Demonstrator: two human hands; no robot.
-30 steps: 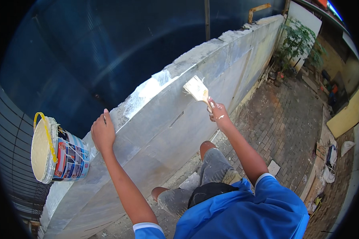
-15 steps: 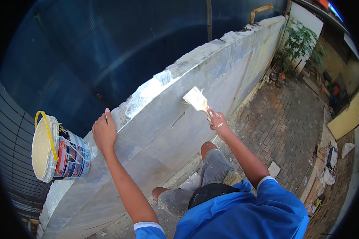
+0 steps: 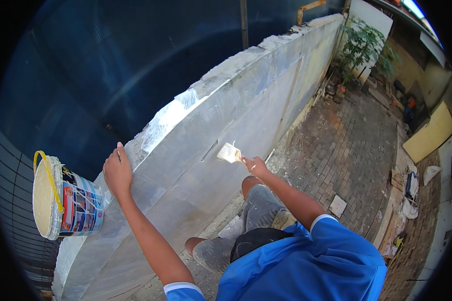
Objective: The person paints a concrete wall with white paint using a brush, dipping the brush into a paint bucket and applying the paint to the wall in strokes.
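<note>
My right hand [image 3: 255, 166] grips the handle of a wide flat paintbrush [image 3: 229, 153]. White paint coats its bristles, which point left toward the side of the grey wall [image 3: 181, 173]; I cannot tell if they touch it. My left hand [image 3: 118, 172] lies flat on the wall's top edge, fingers extended, holding nothing. Just left of it, a paint bucket [image 3: 83, 205] with a printed label and a yellow handle stands on the wall, holding thick off-white paint. Beyond that hand, a stretch of the wall's top carries fresh white paint [image 3: 168, 119].
Dark blue sheeting [image 3: 135, 55] rises behind the wall. Brick paving [image 3: 331, 160] runs along the right, with a leafy plant [image 3: 361, 47] at the far end. A yellow board [image 3: 429, 131] and debris line the far right. A rusty bracket [image 3: 306, 10] sticks up from the wall.
My right hand has lowered the paintbrush down the wall's side, toward my knees. My left hand stays on the wall top. The whole view has shifted slightly.
</note>
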